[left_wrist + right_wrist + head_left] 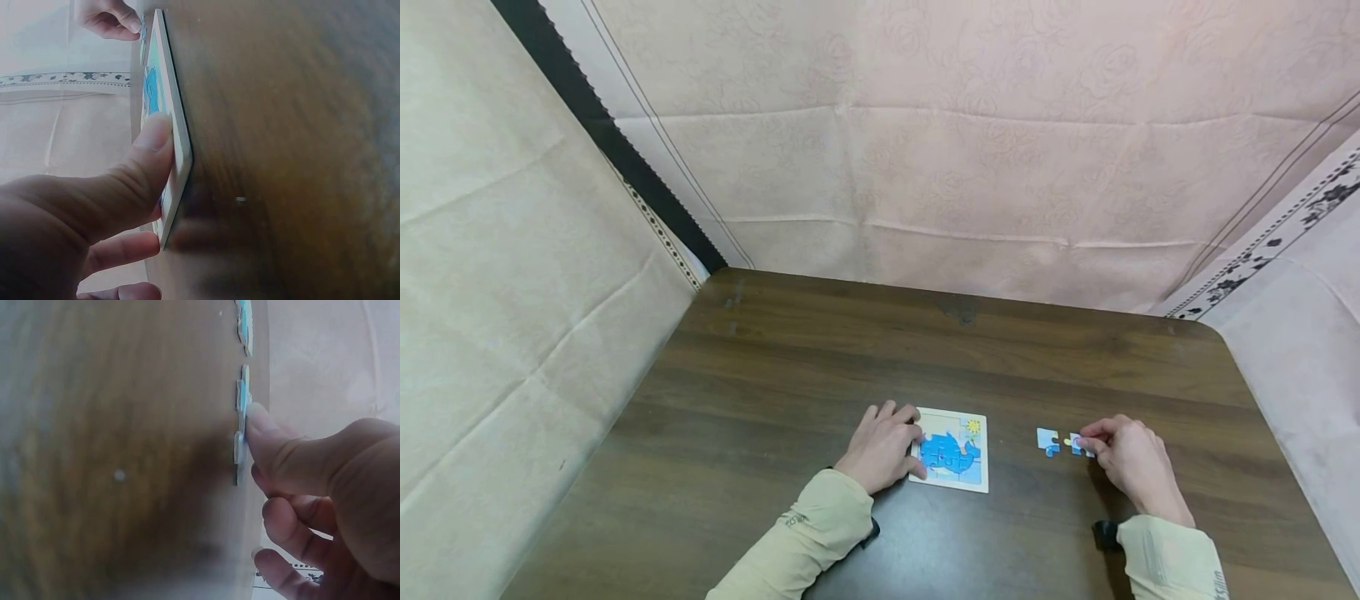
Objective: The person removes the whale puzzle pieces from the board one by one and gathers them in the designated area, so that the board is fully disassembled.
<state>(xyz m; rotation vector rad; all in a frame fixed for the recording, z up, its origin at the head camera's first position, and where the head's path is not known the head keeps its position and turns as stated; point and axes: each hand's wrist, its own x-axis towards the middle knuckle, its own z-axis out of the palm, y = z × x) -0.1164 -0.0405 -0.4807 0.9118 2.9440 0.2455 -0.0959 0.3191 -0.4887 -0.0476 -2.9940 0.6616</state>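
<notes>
A square jigsaw puzzle board (pixel 950 484) with a pale rim lies on the table, showing a blue whale and a yellow sun. My left hand (pixel 880 447) rests at its left side, the thumb (pixel 154 132) pressing on the rim and the other fingers along the edge. To the right of the board, my right hand (pixel 1131 457) pinches a small puzzle piece (pixel 1076 442) between thumb and forefinger, low at the tabletop. Part of that piece is hidden by the fingertips. Just left of it lies another blue-and-white puzzle piece (pixel 1047 441).
The brown wooden table (pixel 775 375) reaches back to a pale patterned cloth (pixel 962 183) hanging behind it. More cloth hangs along the left (pixel 535 317) and right (pixel 1315 333) sides. Both forearms come in from the front edge in light sleeves.
</notes>
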